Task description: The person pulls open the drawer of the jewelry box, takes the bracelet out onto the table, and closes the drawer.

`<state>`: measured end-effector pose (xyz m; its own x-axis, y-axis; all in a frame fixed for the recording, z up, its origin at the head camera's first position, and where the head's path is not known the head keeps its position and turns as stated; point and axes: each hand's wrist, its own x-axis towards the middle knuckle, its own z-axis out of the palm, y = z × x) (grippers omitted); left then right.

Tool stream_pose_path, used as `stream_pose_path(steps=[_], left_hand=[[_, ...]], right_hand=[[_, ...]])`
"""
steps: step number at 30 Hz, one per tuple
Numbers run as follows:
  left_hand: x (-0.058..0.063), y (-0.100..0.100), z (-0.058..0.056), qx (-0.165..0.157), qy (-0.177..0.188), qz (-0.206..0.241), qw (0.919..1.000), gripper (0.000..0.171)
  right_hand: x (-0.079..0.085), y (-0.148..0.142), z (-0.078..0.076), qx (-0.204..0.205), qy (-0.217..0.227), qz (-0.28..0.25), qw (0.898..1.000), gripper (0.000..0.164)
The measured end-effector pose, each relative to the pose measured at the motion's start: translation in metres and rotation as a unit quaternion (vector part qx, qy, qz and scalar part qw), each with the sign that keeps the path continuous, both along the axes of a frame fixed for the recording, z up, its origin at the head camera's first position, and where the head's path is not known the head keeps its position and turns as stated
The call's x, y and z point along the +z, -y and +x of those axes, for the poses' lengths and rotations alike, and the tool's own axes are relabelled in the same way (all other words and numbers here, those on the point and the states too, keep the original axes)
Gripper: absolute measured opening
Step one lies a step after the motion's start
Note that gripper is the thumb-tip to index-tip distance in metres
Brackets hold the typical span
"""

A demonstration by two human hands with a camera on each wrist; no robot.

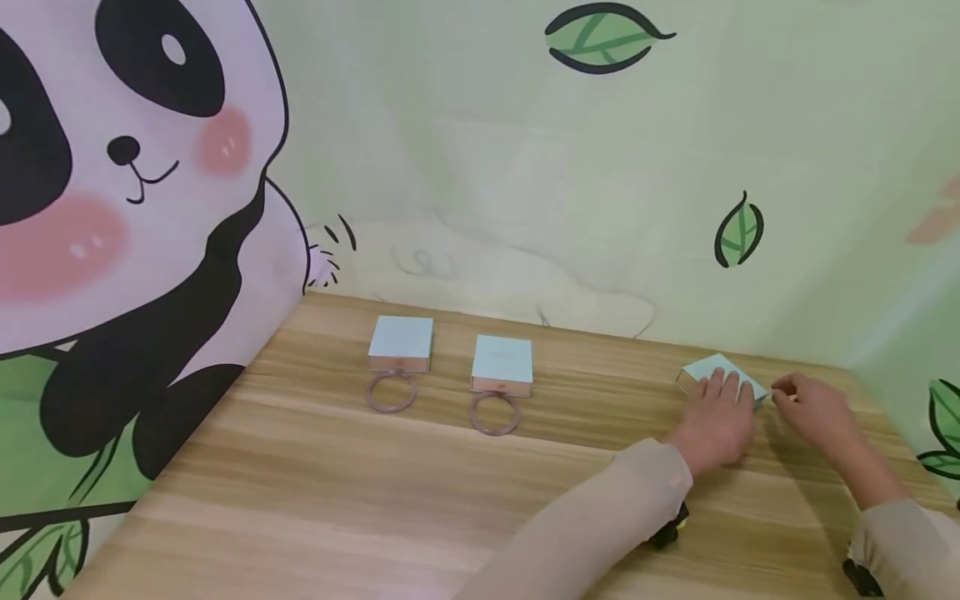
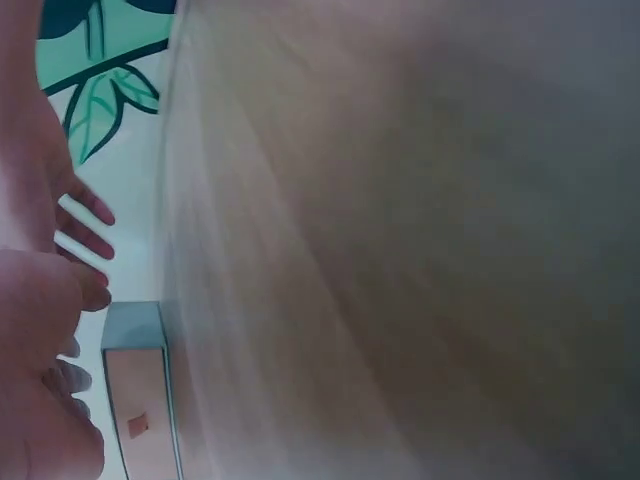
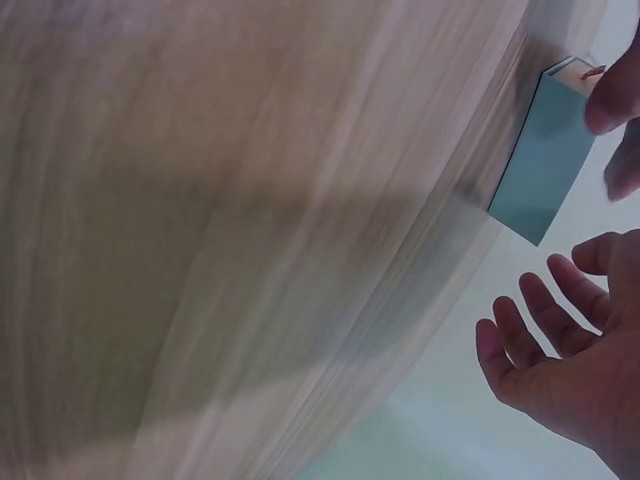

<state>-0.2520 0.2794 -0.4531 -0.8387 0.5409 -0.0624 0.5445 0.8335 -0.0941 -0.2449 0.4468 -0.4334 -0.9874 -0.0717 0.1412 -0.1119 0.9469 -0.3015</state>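
On the wood-look table's far right side sits a small pale-blue box [image 1: 712, 365], turned at an angle. My left hand [image 1: 716, 421] reaches over it, fingers laid across its top in the head view. In the left wrist view the box's pinkish end [image 2: 138, 400] shows a small orange-brown tab. The right wrist view shows the box's plain blue side [image 3: 545, 150] beside the left thumb. My right hand [image 1: 817, 408] is close to the box's right corner; in the right wrist view its fingers [image 3: 505, 340] are loosely bent, holding nothing, apart from the box.
Two similar pale-blue boxes, one on the left [image 1: 402, 340] and one in the middle [image 1: 502, 360], stand along the back. A pinkish-purple ring lies before each, the left ring [image 1: 392, 410] and the middle ring [image 1: 495, 433]. A panda-printed wall [image 1: 480, 167] bounds the table [image 1: 360, 500].
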Motion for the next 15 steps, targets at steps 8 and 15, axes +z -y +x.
stream_pose_path(steps=[8,15], left_hand=[[0.0,0.0,-0.003,-0.003,-0.025,-0.061,0.9978,0.052],[0.012,-0.001,-0.003,-0.008,-0.01,-0.057,0.9983,0.044]], right_hand=[[0.002,0.006,-0.003,0.006,0.0,0.013,1.0,0.031],[0.012,0.002,-0.01,0.022,0.003,0.024,0.999,0.032]])
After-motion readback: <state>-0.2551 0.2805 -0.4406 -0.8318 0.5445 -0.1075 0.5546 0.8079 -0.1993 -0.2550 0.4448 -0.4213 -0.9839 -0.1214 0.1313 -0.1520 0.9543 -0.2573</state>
